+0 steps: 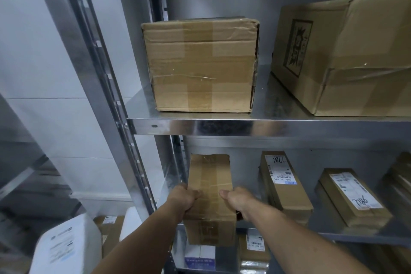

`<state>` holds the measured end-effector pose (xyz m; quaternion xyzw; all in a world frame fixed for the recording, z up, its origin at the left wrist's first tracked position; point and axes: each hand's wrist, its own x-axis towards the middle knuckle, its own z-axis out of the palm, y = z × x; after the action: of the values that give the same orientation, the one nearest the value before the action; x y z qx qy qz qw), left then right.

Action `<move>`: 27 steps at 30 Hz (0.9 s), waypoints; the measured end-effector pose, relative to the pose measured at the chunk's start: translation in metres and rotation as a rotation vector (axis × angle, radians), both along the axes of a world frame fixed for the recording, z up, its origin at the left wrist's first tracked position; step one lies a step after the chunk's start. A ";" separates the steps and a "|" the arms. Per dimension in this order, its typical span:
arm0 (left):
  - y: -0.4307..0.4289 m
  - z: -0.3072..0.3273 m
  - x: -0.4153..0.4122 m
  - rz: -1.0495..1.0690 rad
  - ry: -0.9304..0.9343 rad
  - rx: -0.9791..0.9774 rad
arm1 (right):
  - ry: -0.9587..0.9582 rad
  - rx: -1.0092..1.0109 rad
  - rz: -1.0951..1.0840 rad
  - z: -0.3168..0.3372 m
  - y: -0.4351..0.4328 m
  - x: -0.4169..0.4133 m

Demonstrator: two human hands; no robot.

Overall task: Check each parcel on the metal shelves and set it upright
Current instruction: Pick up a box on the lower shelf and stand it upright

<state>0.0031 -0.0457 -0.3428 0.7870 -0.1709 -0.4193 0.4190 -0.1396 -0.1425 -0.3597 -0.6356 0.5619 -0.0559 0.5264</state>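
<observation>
A long taped cardboard parcel (210, 176) lies on the lower metal shelf (347, 237) at its left end, its near end jutting past the shelf's front edge. My left hand (185, 201) grips its left side and my right hand (239, 201) grips its right side, thumbs over the top. Beside it lie two flat parcels with labels, one marked in pen (281, 180) and another (353, 198) further right. On the upper shelf (244, 125) a taped brown box (201, 64) stands at the left and a larger printed box (347, 55) at the right.
The shelf's upright post (120, 104) runs down the left, next to a white tiled wall. Below the lower shelf are more parcels (253, 249) and a blue-and-white box (200, 259). White bagged parcels (66, 247) sit at the bottom left. Another parcel (400, 176) shows at the far right.
</observation>
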 end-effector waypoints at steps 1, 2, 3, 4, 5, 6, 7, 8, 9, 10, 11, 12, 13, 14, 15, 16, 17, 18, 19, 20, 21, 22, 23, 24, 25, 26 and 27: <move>-0.001 -0.001 0.001 0.002 -0.003 0.008 | 0.011 0.001 -0.005 0.000 0.000 0.001; -0.002 -0.002 0.002 0.008 -0.012 0.009 | 0.014 -0.004 -0.009 0.000 -0.001 0.003; -0.004 -0.004 0.003 0.009 -0.023 0.015 | 0.016 -0.005 -0.013 -0.001 -0.001 0.003; -0.004 -0.005 0.003 0.003 -0.038 0.020 | 0.015 -0.009 -0.017 -0.001 -0.001 0.004; -0.004 -0.005 0.003 -0.009 -0.058 0.033 | 0.017 -0.008 -0.021 -0.001 -0.001 0.005; -0.004 -0.005 0.002 -0.021 -0.079 0.047 | 0.023 -0.011 -0.022 -0.001 0.000 0.005; -0.004 -0.004 0.001 -0.028 -0.094 0.056 | 0.027 -0.011 -0.023 0.000 0.001 0.006; -0.005 -0.004 0.001 -0.032 -0.102 0.061 | 0.031 -0.009 -0.025 0.001 0.001 0.006; -0.005 -0.004 0.001 -0.033 -0.103 0.062 | 0.031 -0.009 -0.025 0.001 0.002 0.006; -0.005 -0.004 0.001 -0.035 -0.104 0.059 | 0.028 -0.002 -0.024 0.003 0.002 0.005; -0.005 -0.006 0.003 -0.035 -0.100 0.061 | 0.015 0.015 -0.021 0.004 0.002 0.004; -0.004 -0.006 0.003 -0.033 -0.088 0.059 | -0.002 0.035 -0.020 0.005 0.003 0.002; -0.004 -0.006 0.005 -0.029 -0.069 0.049 | -0.021 0.052 -0.012 0.007 0.003 0.000; -0.003 -0.004 0.006 -0.025 -0.039 0.029 | -0.041 0.064 -0.007 0.011 0.003 -0.004; -0.001 -0.002 0.006 -0.021 -0.003 -0.001 | -0.067 0.071 0.003 0.013 0.003 -0.007; -0.002 0.000 0.006 -0.022 0.028 -0.035 | -0.100 0.077 0.013 0.017 0.002 -0.011; -0.001 0.003 0.006 -0.025 0.052 -0.063 | -0.142 0.082 0.025 0.019 0.000 -0.013; 0.000 0.010 0.004 -0.014 0.076 -0.092 | -0.186 0.099 0.024 0.023 -0.003 -0.015; 0.001 0.017 0.004 0.001 0.109 -0.113 | -0.236 0.122 0.008 0.026 -0.006 -0.016; 0.002 0.028 0.001 0.016 0.163 -0.137 | -0.281 0.157 -0.026 0.030 -0.009 -0.017; 0.002 0.033 0.002 0.031 0.201 -0.163 | -0.339 0.202 -0.074 0.035 -0.012 -0.017; 0.003 0.041 0.002 0.049 0.224 -0.195 | -0.399 0.245 -0.128 0.041 -0.015 -0.017; 0.004 0.047 0.003 0.051 0.237 -0.229 | -0.448 0.276 -0.173 0.048 -0.017 -0.018; 0.005 0.054 0.003 0.060 0.249 -0.264 | -0.472 0.288 -0.206 0.055 -0.018 -0.020; 0.005 0.056 0.005 0.078 0.263 -0.288 | -0.485 0.284 -0.224 0.061 -0.020 -0.021; 0.006 0.061 0.006 0.092 0.278 -0.304 | -0.485 0.275 -0.224 0.065 -0.022 -0.022; 0.005 0.063 0.008 0.094 0.288 -0.310 | -0.471 0.261 -0.213 0.068 -0.024 -0.023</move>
<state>0.0114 -0.0403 -0.2799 0.6523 -0.1346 -0.4761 0.5742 -0.1621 -0.1666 -0.2918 -0.4693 0.4905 -0.1840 0.7109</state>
